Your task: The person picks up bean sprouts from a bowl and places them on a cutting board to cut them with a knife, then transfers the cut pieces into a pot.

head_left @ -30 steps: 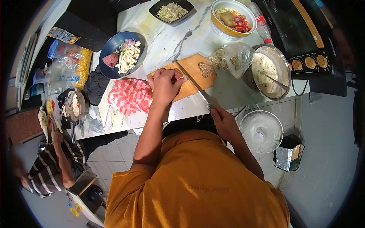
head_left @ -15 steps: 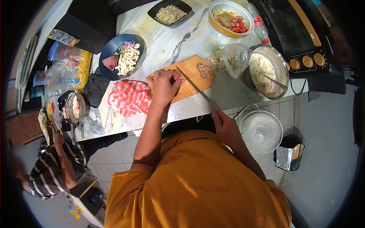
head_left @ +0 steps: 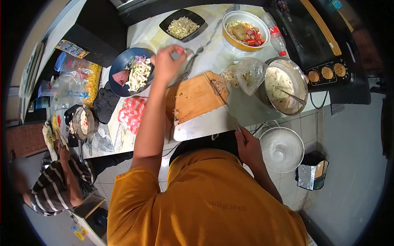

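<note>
My left hand is raised above the counter, between the blue plate and the cutting board. Its fingers are pinched around something small and pale, blurred by motion. Below it lies a wooden cutting board with a few thin pale scraps and a brownish chopped heap near its right end. My right hand grips a knife by the handle at the counter's front edge, blade pointing toward the board. A blue plate holds white chopped pieces, purple bits and a pink lump.
A black bowl of bean sprouts and a bowl of vegetables stand behind. To the right are a plastic bag, a metal pot and a stove. A striped bag lies left; another person works there.
My left hand has lifted off the cutting board and moved up and away, uncovering the scraps. My right hand has drawn the knife back from the board toward the counter edge.
</note>
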`<state>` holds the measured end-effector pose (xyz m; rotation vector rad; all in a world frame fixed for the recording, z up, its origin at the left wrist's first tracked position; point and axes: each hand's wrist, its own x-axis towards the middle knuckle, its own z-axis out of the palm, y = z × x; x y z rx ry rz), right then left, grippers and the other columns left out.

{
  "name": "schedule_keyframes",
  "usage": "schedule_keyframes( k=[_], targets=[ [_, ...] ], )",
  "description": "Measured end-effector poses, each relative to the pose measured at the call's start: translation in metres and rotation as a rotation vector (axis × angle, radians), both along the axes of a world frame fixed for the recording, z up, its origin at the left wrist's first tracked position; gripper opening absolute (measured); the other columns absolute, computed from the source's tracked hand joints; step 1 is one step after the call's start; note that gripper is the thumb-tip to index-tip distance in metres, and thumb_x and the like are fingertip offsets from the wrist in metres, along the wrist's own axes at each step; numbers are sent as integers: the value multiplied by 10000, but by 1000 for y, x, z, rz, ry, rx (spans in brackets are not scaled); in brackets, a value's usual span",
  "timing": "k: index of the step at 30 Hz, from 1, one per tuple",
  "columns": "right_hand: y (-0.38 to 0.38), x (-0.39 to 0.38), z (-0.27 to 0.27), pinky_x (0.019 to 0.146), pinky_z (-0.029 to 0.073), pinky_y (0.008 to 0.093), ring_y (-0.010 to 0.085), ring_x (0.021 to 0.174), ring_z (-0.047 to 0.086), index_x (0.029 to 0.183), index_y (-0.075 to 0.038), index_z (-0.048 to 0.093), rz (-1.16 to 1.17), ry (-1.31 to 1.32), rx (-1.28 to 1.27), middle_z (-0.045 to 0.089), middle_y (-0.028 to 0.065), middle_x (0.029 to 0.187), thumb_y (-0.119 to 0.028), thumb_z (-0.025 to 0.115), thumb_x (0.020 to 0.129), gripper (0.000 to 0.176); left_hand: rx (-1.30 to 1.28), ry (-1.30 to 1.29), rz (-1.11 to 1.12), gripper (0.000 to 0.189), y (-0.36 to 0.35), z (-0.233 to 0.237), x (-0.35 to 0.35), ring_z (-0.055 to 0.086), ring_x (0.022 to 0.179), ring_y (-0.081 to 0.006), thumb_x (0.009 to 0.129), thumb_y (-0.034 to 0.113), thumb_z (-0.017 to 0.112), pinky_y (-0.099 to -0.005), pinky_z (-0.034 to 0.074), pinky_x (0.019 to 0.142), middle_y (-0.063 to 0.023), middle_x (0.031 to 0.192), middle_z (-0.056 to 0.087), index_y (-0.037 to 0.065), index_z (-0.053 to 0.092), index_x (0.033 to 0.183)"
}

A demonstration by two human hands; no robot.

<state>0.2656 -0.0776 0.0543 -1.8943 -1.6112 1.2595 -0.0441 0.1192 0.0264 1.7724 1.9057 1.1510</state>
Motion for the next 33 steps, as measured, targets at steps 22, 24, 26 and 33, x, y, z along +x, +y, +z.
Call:
schedule_keyframes(
  k=[22, 24, 26, 33],
  targets=[
    [6, -1, 2, 491, 396, 298, 106, 490, 479, 1294, -9, 601, -17, 119, -7, 533, 82, 557, -306, 548, 1014, 411, -42, 46, 16, 421, 119, -7, -51, 704, 895, -185, 795, 265, 719, -384, 401, 898, -3, 934, 751, 115, 668, 1185],
    [7, -3, 3, 489, 393, 298, 106, 490, 479, 1299, -5, 596, 5, 117, -17, 534, 82, 559, -308, 545, 1016, 418, -37, 42, 11, 433, 105, -4, -53, 705, 904, -189, 801, 264, 718, -364, 417, 897, -11, 945, 751, 116, 664, 1204],
    [8, -6, 4, 495, 386, 293, 94, 508, 468, 1291, -4, 599, 5, 112, -12, 532, 66, 569, -310, 538, 1018, 414, 29, 234, 43, 399, 88, 1, -56, 704, 887, -188, 810, 274, 720, -343, 423, 900, -28, 950, 746, 115, 680, 1173],
    [14, -14, -6, 546, 389, 271, 74, 581, 452, 1268, 10, 605, 26, 159, -43, 539, 40, 618, -306, 542, 1015, 410, -80, 101, -66, 258, -4, 22, -62, 687, 806, -224, 835, 194, 733, -336, 524, 762, -74, 851, 707, 47, 708, 1046]
  ],
)
